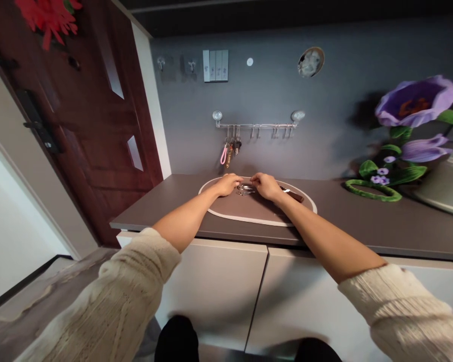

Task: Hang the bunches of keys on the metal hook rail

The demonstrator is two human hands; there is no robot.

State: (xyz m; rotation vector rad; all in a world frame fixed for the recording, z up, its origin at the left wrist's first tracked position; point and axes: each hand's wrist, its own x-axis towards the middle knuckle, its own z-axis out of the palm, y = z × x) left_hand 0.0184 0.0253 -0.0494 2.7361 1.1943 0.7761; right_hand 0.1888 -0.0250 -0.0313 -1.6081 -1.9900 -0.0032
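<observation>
On the brown counter lies an oval mat with a pale rim. My left hand is over its back left part, fingers bent and pressed together at a small bunch of keys, shiny metal pieces with rings. From the other side my right hand closes its curled fingers at the same bunch. The fingertips are small in view, and which key or ring each one pinches cannot be made out. Right of my right wrist, a dark brown object with a white part lies on the mat, partly behind my forearm.
Behind the mat, a metal hook rail on the grey wall carries hanging keys with a pink strap. Purple flowers on a green ring base and a pale lampshade-like object stand at the right. A dark red door is at the left.
</observation>
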